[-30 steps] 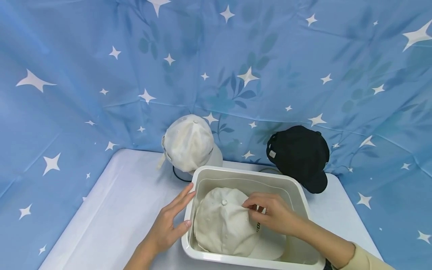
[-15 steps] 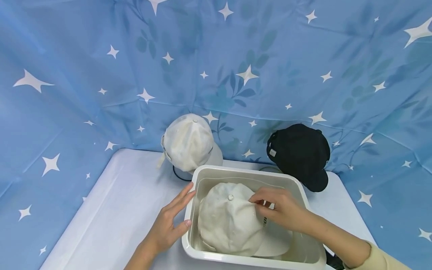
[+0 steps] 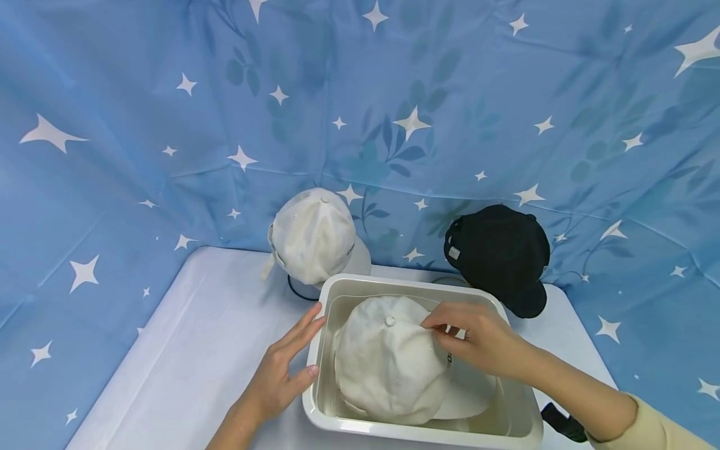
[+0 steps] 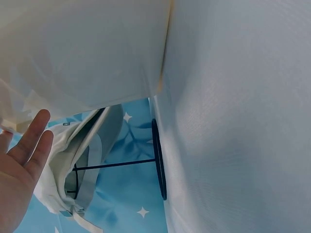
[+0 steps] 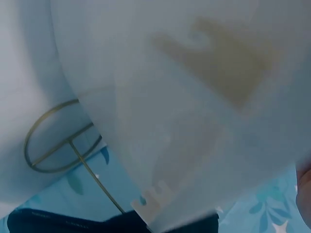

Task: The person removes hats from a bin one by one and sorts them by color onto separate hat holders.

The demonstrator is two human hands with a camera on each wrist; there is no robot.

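Observation:
An off-white baseball cap (image 3: 388,369), its brim turned to the right, hangs tilted inside a white plastic bin (image 3: 416,285). My right hand (image 3: 484,340) pinches the front of its crown between thumb and fingers, above dark lettering. My left hand (image 3: 278,375), fingers straight and spread, rests against the left rim of the bin. In the left wrist view those fingertips (image 4: 41,119) lie along the bin's pale wall (image 4: 92,53). From the right wrist only a sliver of hand shows at the edge, behind the bin's translucent side (image 5: 146,73).
Behind the bin, a white cap (image 3: 315,234) sits on a black wire stand (image 4: 156,160). A black cap (image 3: 500,256) is at the back right, above a gold wire stand (image 5: 73,136). A small black item (image 3: 564,424) lies near the right forearm. A blue starry curtain (image 3: 360,81) backs the table.
The right hand has drawn the off-white cap upward and to the right within the bin. The left hand stays at the rim. More of the small black item shows at lower right.

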